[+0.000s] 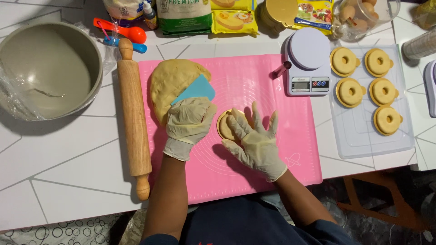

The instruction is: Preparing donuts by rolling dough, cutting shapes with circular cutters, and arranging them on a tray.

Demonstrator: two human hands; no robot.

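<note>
Along the counter's far edge stand a green-and-white bag (184,16), yellow packets (234,18) and a colourful pouch (314,13); the white scale's small grey screen (300,83) faces front.

On a pink mat (272,90) the gloved left hand (188,121) grips a teal scraper (196,90) against a slab of dough (170,86) — the gloved right hand (255,140) presses flat on a dough-filled round mould (225,127) — a rolling pin (134,118) lying to the left.

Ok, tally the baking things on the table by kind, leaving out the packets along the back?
Filled ring moulds on the clear tray: 5
Mould under the right hand: 1
Dough slab: 1
Blue scraper in left hand: 1
Rolling pin: 1
Scale: 1
Bowl: 1
Total: 11
</note>
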